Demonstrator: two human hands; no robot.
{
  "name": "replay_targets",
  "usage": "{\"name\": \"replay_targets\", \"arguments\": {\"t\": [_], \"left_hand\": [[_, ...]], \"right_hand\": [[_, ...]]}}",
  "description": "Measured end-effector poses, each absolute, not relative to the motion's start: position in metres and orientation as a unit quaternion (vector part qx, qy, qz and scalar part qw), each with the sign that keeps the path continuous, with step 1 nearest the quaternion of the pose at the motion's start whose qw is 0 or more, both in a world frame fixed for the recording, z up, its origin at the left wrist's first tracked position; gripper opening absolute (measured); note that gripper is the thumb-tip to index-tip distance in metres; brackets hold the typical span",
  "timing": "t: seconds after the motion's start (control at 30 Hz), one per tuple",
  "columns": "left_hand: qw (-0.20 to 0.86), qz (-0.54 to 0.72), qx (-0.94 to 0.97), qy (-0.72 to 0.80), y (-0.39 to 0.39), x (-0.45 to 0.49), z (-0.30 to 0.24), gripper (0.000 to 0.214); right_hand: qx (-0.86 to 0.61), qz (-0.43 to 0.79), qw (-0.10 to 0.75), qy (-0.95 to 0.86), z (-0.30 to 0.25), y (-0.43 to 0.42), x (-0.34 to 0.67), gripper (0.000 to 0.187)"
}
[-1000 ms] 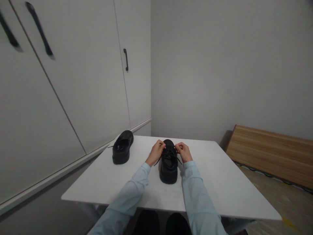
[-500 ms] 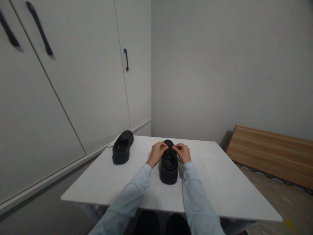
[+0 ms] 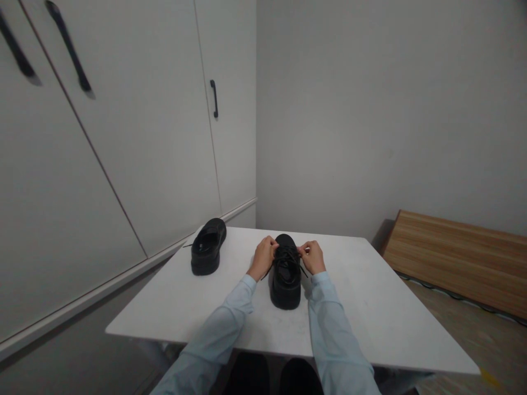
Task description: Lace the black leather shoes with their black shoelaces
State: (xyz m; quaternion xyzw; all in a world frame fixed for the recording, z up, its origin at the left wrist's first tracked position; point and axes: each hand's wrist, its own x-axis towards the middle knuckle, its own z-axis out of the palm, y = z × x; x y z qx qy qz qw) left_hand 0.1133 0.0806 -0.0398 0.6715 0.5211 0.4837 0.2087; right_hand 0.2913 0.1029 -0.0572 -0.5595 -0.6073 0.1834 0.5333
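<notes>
A black lace-up shoe (image 3: 285, 293) stands on the white table (image 3: 370, 307), its heel toward me and its toe pointing away. My left hand (image 3: 264, 255) is at the left side of the lacing, fingers pinched on the black shoelace (image 3: 287, 253). On the opposite side my right hand (image 3: 312, 256) pinches the lace as well, close to the shoe's upper. Loose lace ends hang down on both sides, below the hands. The exact grip of the fingertips is too small to make out clearly.
A second black shoe (image 3: 207, 249) stands at the table's far left, with a lace end sticking out leftward. White cabinets (image 3: 156, 137) with dark handles line the left side. A wooden board (image 3: 457, 258) leans by the grey wall (image 3: 391, 120) at right.
My hands have moved apart, from close together over the lacing to either side of the shoe. The laces now show across the shoe's front between them.
</notes>
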Motion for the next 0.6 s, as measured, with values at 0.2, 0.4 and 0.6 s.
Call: {"name": "replay_targets", "arguments": {"t": [0.2,0.4,0.6], "left_hand": [[0.345,0.490,0.583,0.549,0.081,0.112,-0.039,0.014],[0.396,0.484,0.533,0.570,0.086,0.109,-0.047,0.015],[0.429,0.494,0.488,0.578,0.091,0.111,-0.056,0.015]], "right_hand": [[-0.609,0.167,0.492,-0.599,-0.055,0.099,0.293,0.017],[-0.638,0.188,0.451,-0.595,-0.054,0.096,0.294,0.016],[-0.664,0.202,0.417,-0.586,-0.052,0.095,0.294,0.016]]}}
